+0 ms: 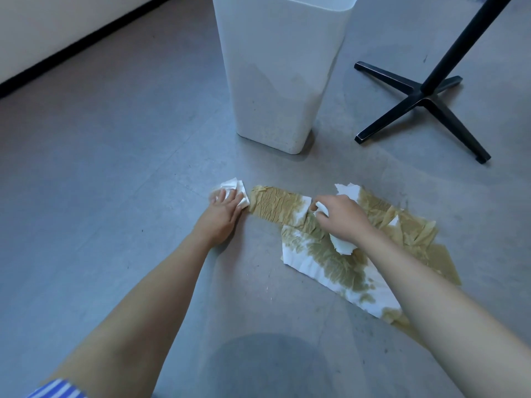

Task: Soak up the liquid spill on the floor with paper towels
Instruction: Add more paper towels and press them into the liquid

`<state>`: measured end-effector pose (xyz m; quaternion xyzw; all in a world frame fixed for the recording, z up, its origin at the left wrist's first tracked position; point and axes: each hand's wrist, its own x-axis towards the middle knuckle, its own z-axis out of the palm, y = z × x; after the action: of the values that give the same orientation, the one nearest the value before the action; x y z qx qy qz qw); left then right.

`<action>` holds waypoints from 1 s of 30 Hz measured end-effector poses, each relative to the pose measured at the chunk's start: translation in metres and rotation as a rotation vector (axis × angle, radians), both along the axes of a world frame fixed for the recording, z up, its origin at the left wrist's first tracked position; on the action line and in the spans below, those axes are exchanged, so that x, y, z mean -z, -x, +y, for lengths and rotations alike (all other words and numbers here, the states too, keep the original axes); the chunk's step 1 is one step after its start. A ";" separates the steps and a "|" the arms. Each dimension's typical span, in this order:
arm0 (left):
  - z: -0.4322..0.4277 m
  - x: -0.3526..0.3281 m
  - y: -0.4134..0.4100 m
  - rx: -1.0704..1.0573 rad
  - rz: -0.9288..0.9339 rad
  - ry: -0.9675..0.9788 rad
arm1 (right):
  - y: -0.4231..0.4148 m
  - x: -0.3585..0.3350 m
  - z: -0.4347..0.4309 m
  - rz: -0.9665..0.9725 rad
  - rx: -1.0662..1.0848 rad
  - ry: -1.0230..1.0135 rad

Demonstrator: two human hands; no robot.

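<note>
Several paper towels point(324, 259) lie spread on the grey floor, soaked brown-green over most of their area, with white dry edges near me. One soaked strip point(273, 206) stretches left from the pile. My left hand point(222, 209) presses flat on a dry white folded towel point(234, 186) at the strip's left end. My right hand point(340, 218) grips a crumpled white towel point(343, 245) and rests on top of the soaked sheets.
A tall white bin point(275, 81) stands on the floor just beyond the towels. A black cross-shaped table base point(425, 99) with its post is at the back right. A wall with a black skirting point(71, 50) runs along the far left.
</note>
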<state>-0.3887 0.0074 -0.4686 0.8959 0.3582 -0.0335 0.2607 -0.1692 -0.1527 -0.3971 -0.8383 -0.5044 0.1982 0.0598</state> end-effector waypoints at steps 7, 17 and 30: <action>-0.062 0.014 0.010 0.000 0.022 -0.060 | 0.003 -0.010 -0.016 -0.026 -0.008 -0.014; -0.120 0.011 0.034 0.060 0.070 -0.043 | 0.005 -0.016 -0.034 -0.055 -0.013 -0.019; -0.199 0.008 0.064 -0.049 -0.083 -0.158 | 0.010 -0.015 -0.044 -0.121 -0.039 0.009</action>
<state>-0.4527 -0.1919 -0.4769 0.9053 0.3705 0.0383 0.2044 -0.1796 -0.1963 -0.3823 -0.8390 -0.5225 0.1505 0.0214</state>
